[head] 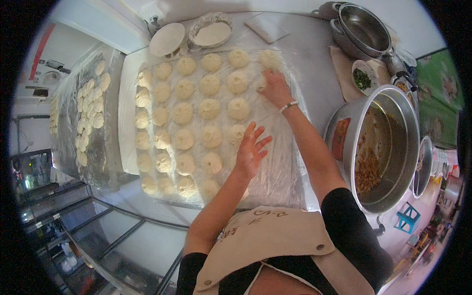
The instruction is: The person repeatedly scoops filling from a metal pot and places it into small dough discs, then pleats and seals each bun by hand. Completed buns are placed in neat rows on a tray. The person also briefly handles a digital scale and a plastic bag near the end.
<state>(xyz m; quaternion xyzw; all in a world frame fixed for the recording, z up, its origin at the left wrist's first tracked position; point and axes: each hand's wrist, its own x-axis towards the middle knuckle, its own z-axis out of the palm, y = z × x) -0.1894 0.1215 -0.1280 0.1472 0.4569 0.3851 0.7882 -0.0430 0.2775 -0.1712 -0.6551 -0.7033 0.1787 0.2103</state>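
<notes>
Rows of pleated dough buns (209, 84) lie on a floured, film-covered board (273, 162) before me. My right hand (276, 86), with a beaded bracelet at the wrist, reaches to the far right of the rows. Its fingertips are at the near edge of a slightly blurred bun (270, 59), and whether they touch it is hard to tell. The thumb stands apart from the fingers, with nothing visible between them. Nearer to me, my left hand (252, 151) hovers palm up with spread fingers, holding nothing. It partly covers a bun (237, 132) behind it.
A large metal pot (387, 147) with filling (367, 173) stands right of my right arm. Beyond it are a bowl of chopped greens (362, 80) and dark pans (364, 31). A flour bowl (212, 33) sits at the back. Flat dough rounds (90, 103) cover a left-hand surface.
</notes>
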